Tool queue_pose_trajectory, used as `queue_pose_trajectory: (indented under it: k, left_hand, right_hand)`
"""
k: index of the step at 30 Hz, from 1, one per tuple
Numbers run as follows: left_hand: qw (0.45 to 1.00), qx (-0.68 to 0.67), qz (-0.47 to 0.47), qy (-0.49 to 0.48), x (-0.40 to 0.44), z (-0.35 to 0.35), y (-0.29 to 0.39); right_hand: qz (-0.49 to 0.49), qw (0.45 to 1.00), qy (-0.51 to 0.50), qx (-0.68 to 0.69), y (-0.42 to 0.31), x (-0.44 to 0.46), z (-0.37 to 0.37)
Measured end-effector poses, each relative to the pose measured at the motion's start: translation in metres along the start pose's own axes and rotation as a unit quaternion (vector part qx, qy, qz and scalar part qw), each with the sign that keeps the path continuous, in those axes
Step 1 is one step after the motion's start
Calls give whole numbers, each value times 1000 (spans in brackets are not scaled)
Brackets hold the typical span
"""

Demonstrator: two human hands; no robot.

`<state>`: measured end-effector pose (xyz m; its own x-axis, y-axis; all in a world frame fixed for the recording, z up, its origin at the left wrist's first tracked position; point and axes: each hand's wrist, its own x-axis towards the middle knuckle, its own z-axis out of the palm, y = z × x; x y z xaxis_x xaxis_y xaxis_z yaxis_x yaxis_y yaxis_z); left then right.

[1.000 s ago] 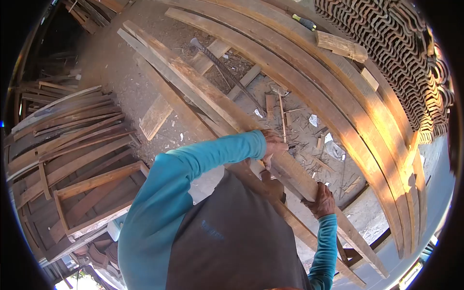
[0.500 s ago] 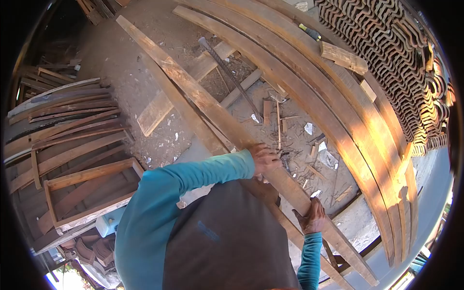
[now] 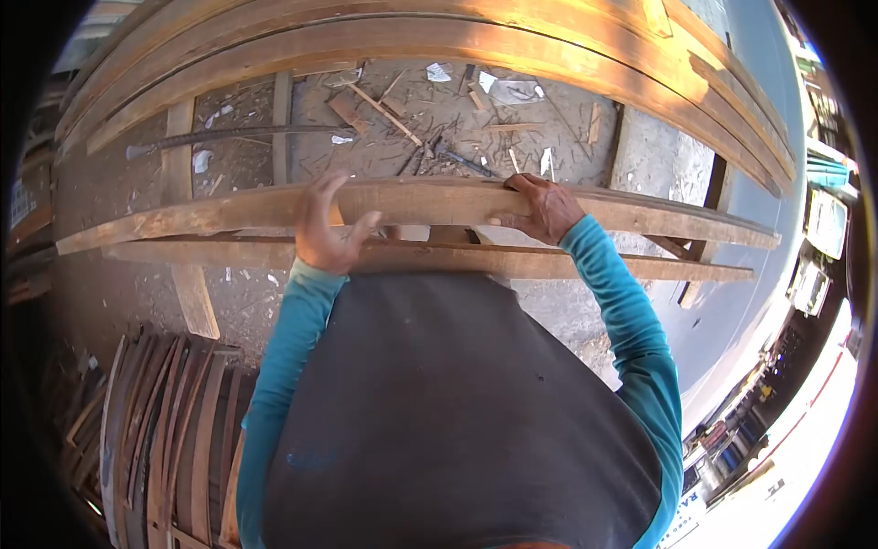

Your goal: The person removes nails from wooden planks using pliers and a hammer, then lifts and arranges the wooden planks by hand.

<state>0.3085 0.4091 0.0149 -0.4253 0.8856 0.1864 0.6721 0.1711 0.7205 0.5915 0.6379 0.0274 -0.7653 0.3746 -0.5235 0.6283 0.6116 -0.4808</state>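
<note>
A long wooden plank (image 3: 412,201) runs across the view in front of my body. My right hand (image 3: 546,209) grips it, with fingers over the far edge and thumb on the near face. My left hand (image 3: 327,224) is at the same plank further left, its fingers and thumb spread apart and slightly blurred; whether it touches the wood I cannot tell. A second plank (image 3: 421,260) lies nearly parallel, closer to my body, partly hidden by my left hand and the dark top.
Several long curved boards (image 3: 384,41) lie at the far side. A ribbed metal bar (image 3: 247,135) and a dark tool (image 3: 466,162) lie among wood scraps on the floor. A crosspiece (image 3: 194,302) sits under the planks. Thin wood strips (image 3: 165,430) are stacked at lower left.
The view has turned, so the planks now run side to side. My left hand has come off its closed hold on the plank and spread its fingers. My right hand still holds the plank.
</note>
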Motion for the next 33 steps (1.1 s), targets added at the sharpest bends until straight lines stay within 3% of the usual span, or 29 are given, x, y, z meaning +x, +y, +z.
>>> queue_pose_trajectory:
  k: [2, 4, 5, 7, 8, 10, 11, 13, 14, 16, 18, 20, 22, 24, 25, 27, 30, 32, 33]
  left_hand:
    - [979, -54, -172, 91, -34, -7, 4]
    - [913, -202, -289, 204, -64, -4, -12]
    - [912, -206, -289, 204, -74, -1, -20]
    - [799, -346, -393, 297, -83, -1, -28]
    - [798, -347, -393, 297, -85, -2, -33]
    - [646, -513, -461, 329, -80, -4, -33]
    - [644, -514, -463, 325, -81, -2, -38]
    - [509, -582, -522, 361, -80, 3, -50]
    - [507, -581, -523, 363, -75, 7, -59]
    - [402, -582, -570, 419, -68, 16, -71]
    - [400, -559, -571, 448, -57, 31, -78]
    - [405, -528, -568, 485, -45, 44, -90]
    - [408, -537, -558, 484, -47, 56, -97]
    - [412, -572, -532, 469, -59, 64, -100]
    - [413, -596, -518, 454, -63, 69, -102]
    - [418, -633, -491, 428, -71, 79, -104]
    - [416, -685, -452, 391, -74, 93, -110]
    - [415, -710, -413, 391, -69, 100, -116]
    - [417, -719, -389, 398, -70, 99, -118]
  right_hand:
    - [10, 1000, 21, -1, 5, -3, 5]
    - [3, 999, 34, -7, 5, -4, 4]
    - [15, 1000, 26, 3, 2, -4, 2]
    - [25, 999, 16, 13, 1, -1, 2]
    - [17, 1000, 21, 14, 4, 0, 5]
    - [16, 999, 26, 15, 1, 1, 3]
    - [28, 999, -4, 20, 0, 2, -3]
    - [45, 998, -34, 33, 14, 12, -4]
    - [44, 998, -38, 32, 25, 22, -12]
    - [99, 984, -57, 139, 46, 38, -29]
    - [93, 987, -56, 117, 78, 52, -38]
    - [180, 974, -107, 90, 128, 66, -29]
    - [196, 966, -156, 65, 166, 66, -21]
    - [175, 940, -291, -31, 212, 67, 6]
    - [173, 939, -295, -32, 209, 63, 5]
    - [273, 913, -299, 47, 192, 46, 5]
    - [239, 910, -325, 90, 174, 48, -16]
    - [287, 885, -354, 94, 174, 48, -18]
    - [243, 895, -328, 179, 183, 40, -5]
